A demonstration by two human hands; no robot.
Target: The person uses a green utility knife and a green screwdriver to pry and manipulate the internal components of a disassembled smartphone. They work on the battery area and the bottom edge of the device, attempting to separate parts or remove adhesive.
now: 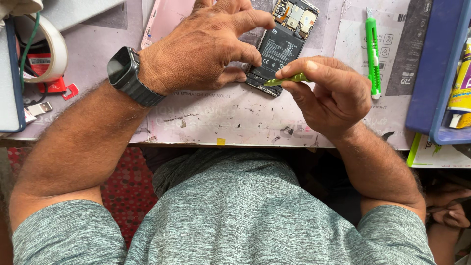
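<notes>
The phone (284,41) lies face down on the tabletop (221,115) with its back cover already off: the black battery and the circuit board at the top end are exposed. A pink panel (164,19), possibly that cover, lies just beside it to the left, partly under the left hand (206,46). The battery sits in its bay, so by my judgement the opening is done and the work at the lower edge is in hand, not finished. The left hand is curled over the phone's left side, thumb and forefinger pressing its edge and lower corner to steady it. The right hand (328,93) is closed in a pinch on a green tool (287,79), held flat, its tip touching the phone's bottom end; whether the tip has gone under anything cannot be told. The phone is thus between the two hands, above the right and just right of the left. A green knife (373,51) lies untouched, well to the right.
</notes>
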